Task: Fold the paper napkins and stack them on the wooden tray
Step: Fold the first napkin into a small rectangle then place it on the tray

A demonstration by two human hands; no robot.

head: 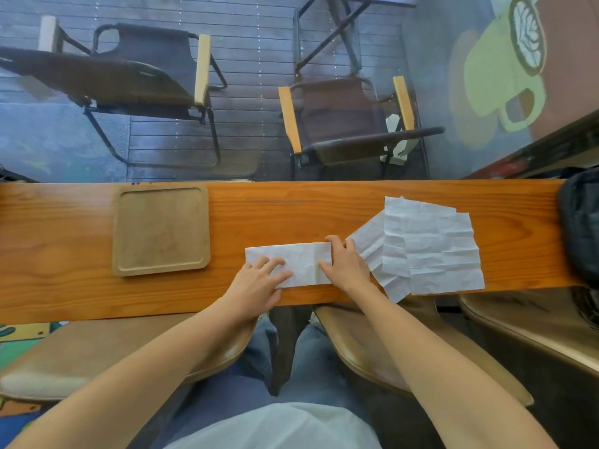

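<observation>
Pressing half-folded white paper napkin (pixel 299 265) flat on long wooden table (pixel 64 254): left hand (pixel 259 280) spread, right hand (pixel 345 265) spread. Square wooden tray (pixel 161 272) bare, nine o'clock. Unfolded creased napkins (pixel 434 244), three o'clock. Next likely: second fold.

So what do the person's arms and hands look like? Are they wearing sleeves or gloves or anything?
No gloves and no long sleeves. The left hand and right hand are bare, and both forearms are uncovered all the way to the bottom of the picture. I can't see any watch, ring or bracelet on them. Lower down there is a pale top and blue trousers.
</observation>
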